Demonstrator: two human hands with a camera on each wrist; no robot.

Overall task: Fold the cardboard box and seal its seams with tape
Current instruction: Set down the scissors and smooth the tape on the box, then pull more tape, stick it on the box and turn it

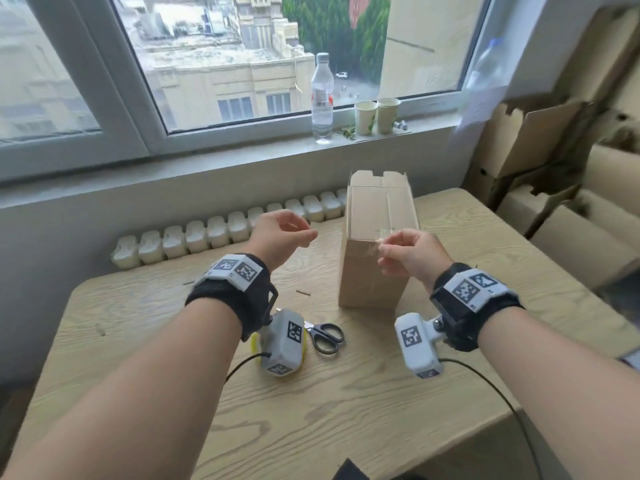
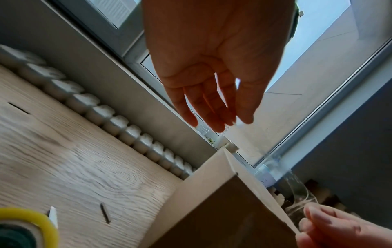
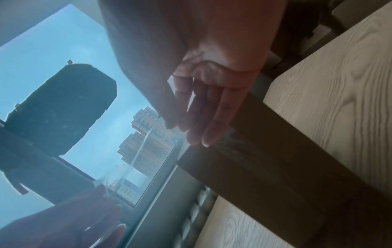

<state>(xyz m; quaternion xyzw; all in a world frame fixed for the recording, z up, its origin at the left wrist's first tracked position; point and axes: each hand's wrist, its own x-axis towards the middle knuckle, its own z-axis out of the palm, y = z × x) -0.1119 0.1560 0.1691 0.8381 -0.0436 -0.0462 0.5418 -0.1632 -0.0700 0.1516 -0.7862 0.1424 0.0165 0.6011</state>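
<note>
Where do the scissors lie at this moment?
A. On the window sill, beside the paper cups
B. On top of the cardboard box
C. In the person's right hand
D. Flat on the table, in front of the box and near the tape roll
D: in the head view the scissors lie flat on the table, in front of the cardboard box and beside the yellow tape roll, with neither hand touching them.

Both forearms reach forward, raised, black wrist bands with marker tags on each. Left hand (image 1: 282,233) is palm up with thumb and forefinger pinched together, other fingers (image 2: 214,110) loosely bent. Right hand (image 1: 408,252) is held level with it, fingertips pinched, remaining fingers curled.
</note>
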